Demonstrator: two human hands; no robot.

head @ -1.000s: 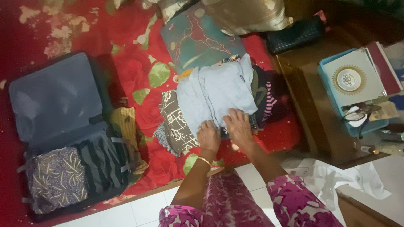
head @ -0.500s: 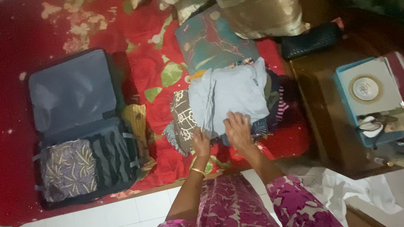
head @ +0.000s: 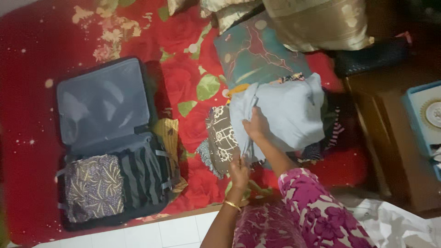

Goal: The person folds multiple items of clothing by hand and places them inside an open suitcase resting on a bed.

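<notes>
On the bed with its red flowered bedspread point(head: 183, 87), a pale blue garment point(head: 289, 115) lies on top of a pile of clothes near the bed's front edge, toward its right side. The person's right hand point(head: 256, 127) rests on the garment's left part, fingers closed on a fold of the cloth. The left hand point(head: 239, 172) sits just below it at the front edge of the pile, gripping the garment's lower hem; a gold bangle point(head: 232, 205) circles that wrist. A brown patterned cloth point(head: 221, 138) lies under the garment's left side. An open suitcase point(head: 108, 138) lies well apart on the bed's left side, with folded clothes in its lower half.
</notes>
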